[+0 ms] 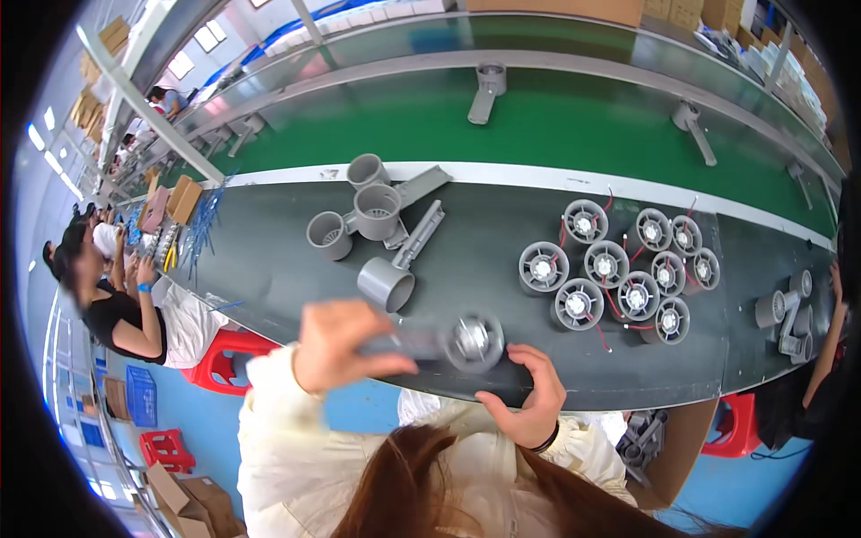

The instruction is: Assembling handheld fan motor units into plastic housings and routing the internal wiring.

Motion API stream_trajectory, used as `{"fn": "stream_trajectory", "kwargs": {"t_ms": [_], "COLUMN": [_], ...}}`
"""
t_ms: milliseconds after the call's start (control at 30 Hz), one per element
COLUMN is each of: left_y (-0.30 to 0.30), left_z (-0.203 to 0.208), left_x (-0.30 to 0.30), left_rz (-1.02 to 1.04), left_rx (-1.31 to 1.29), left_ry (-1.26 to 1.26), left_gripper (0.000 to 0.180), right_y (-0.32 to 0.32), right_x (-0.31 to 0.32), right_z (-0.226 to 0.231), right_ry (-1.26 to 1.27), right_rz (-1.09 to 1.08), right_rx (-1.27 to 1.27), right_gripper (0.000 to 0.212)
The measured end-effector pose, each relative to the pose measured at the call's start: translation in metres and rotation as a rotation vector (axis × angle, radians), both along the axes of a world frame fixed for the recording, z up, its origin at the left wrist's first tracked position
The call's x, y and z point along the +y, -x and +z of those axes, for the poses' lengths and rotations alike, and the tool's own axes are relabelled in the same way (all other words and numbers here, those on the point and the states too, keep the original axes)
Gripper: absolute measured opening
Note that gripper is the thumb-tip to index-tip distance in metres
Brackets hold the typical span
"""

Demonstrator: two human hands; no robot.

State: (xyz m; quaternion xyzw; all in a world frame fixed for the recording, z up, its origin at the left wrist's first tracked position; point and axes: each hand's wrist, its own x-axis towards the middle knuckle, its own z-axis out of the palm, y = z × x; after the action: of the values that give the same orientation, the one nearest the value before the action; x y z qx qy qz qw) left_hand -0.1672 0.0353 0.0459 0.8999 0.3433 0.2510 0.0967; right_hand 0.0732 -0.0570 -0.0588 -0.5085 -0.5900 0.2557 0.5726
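Observation:
My left hand [345,345] is closed around the handle of a grey hair dryer housing [473,342], smeared by motion. Something pale shows inside its round barrel, too blurred to make out. Beside the barrel, my right hand [531,399] has its thumb and fingers spread, with the fingertips close to the rim; whether they touch it I cannot tell. Just beyond my left hand lies another grey housing [387,283] with its handle pointing away. Behind that one, several more housings [377,211] stand grouped together.
To the right on the dark worktable [484,242] stand several round grey fan units [605,264] with red wires. A green conveyor belt [574,125] carries spaced housings [489,90]. Co-workers sit at left and right; a person [126,314] is near blue wires [206,220].

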Motion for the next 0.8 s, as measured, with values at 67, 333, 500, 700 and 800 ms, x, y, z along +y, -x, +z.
{"fn": "stream_trajectory", "kwargs": {"t_ms": [67, 333, 500, 700, 800], "left_y": [0.015, 0.11, 0.158, 0.176, 0.146], "left_z": [0.025, -0.021, -0.1, -0.123, -0.124], "left_x": [0.032, 0.27, 0.378, 0.446, 0.444], "left_rz": [0.195, 0.928, 0.98, 0.819, 0.836], "left_rx": [-0.163, -0.33, -0.387, -0.898, -0.93], "left_ry": [-0.01, -0.076, -0.004, 0.147, 0.284], "left_gripper": [0.04, 0.047, 0.044, 0.053, 0.078], "right_y": [-0.001, 0.0, 0.005, 0.009, 0.012], "right_x": [-0.002, -0.003, -0.002, -0.001, 0.003], "right_z": [-0.002, -0.009, -0.006, -0.003, -0.004], "right_ry": [-0.008, -0.059, -0.058, -0.062, -0.046], "right_rz": [0.015, -0.013, -0.111, -0.074, -0.119], "right_rx": [-0.027, -0.089, -0.105, -0.081, -0.13], "right_gripper": [0.047, 0.028, 0.021, 0.017, 0.017]}}
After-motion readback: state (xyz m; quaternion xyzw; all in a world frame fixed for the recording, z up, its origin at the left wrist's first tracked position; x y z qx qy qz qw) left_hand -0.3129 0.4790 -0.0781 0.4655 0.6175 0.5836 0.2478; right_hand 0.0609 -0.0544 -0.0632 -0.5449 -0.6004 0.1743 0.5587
